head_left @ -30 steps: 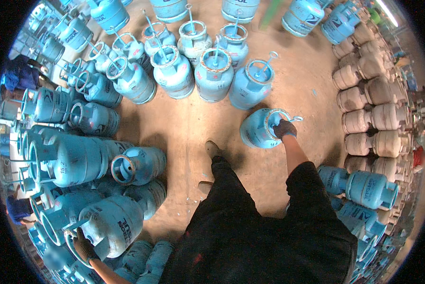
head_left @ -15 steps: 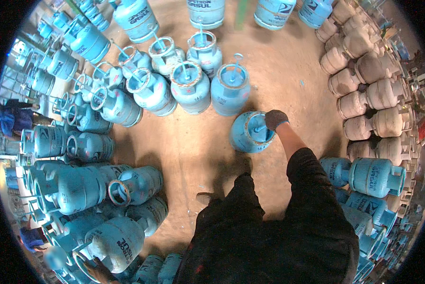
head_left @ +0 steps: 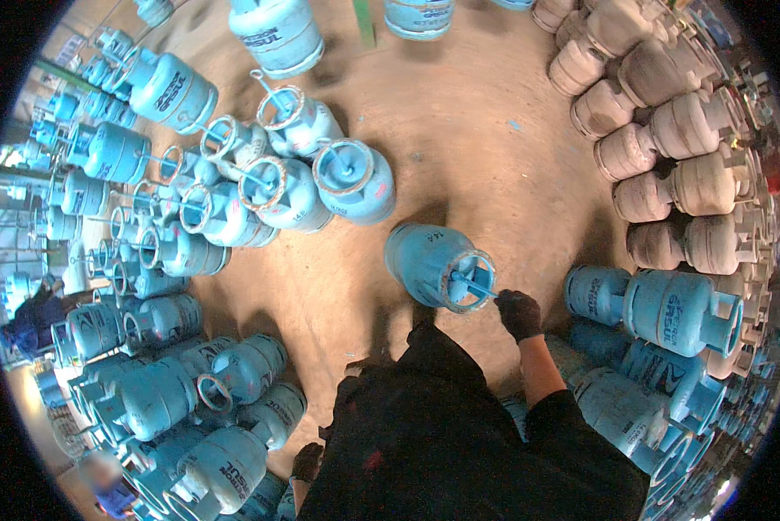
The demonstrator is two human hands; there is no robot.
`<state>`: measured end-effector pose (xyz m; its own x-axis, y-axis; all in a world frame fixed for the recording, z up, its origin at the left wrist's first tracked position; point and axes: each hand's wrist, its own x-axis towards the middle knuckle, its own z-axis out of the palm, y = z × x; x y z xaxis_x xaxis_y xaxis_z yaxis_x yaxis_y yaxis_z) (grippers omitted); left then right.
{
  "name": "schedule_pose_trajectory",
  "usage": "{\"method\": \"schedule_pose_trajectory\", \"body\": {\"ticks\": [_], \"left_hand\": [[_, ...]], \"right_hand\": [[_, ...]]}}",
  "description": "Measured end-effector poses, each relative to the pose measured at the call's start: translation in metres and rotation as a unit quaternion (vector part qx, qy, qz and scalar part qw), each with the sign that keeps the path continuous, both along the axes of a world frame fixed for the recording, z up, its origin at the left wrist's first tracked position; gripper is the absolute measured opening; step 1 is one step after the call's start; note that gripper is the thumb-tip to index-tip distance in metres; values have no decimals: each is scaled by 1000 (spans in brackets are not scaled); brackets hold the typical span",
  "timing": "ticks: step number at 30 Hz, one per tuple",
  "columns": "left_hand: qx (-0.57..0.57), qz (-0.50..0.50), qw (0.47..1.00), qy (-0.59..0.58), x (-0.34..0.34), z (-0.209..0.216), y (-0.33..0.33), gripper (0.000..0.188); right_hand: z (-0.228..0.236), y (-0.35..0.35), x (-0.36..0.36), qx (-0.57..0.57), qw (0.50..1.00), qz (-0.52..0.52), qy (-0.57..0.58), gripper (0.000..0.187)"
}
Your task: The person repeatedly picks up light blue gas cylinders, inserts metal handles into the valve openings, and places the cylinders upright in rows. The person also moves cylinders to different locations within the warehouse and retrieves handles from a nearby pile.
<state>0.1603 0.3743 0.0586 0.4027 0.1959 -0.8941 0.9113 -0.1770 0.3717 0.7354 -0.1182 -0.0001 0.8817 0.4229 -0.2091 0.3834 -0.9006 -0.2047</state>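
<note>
A light-blue gas cylinder (head_left: 420,252) leans over on the floor in front of me, its collar (head_left: 479,263) tipped toward my right side. From the valve area inside the collar a thin blue rod (head_left: 475,286) sticks out. My right hand (head_left: 518,314), in a dark glove, is closed around the rod's outer end, just outside the collar. Low on the left, my left hand (head_left: 307,462), also dark-gloved, hangs beside my body near lying blue cylinders (head_left: 225,469). It touches none that I can make out, and its fingers are too dark to read.
Upright blue cylinders (head_left: 355,187) with rods in their collars stand in a group ahead to the left. Stacked lying cylinders, dusty grey (head_left: 651,187) and blue (head_left: 672,313), line the right. More blue ones (head_left: 160,395) lie left. A person in blue (head_left: 112,499) is at lower left.
The cylinder has tipped from nearly upright toward my right. My right hand has moved from beside its collar down and nearer to me. My left hand has come inward from the lying cylinders.
</note>
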Motion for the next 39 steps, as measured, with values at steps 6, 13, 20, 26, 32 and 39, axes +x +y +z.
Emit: {"method": "schedule_pose_trajectory", "body": {"ticks": [6, 13, 20, 26, 32, 39], "left_hand": [[1, 286, 958, -14, 76, -18, 24, 31], [53, 56, 997, -3, 181, -19, 69, 35], [215, -400, 888, -64, 292, -12, 159, 31], [314, -398, 842, -185, 348, 7, 231, 26], [301, -438, 842, -98, 352, 9, 236, 31], [207, -316, 925, -52, 344, -11, 204, 32]], "right_hand": [[-55, -107, -1, -3, 990, -139, -24, 17], [-57, -151, 62, -305, 927, -149, 156, 47], [-98, -175, 125, -362, 865, -188, 292, 65], [-136, -201, 171, -384, 843, -241, 289, 63], [-98, -159, 244, -368, 893, -233, 110, 49], [-43, -70, 342, 322, 691, -641, 94, 41]]}}
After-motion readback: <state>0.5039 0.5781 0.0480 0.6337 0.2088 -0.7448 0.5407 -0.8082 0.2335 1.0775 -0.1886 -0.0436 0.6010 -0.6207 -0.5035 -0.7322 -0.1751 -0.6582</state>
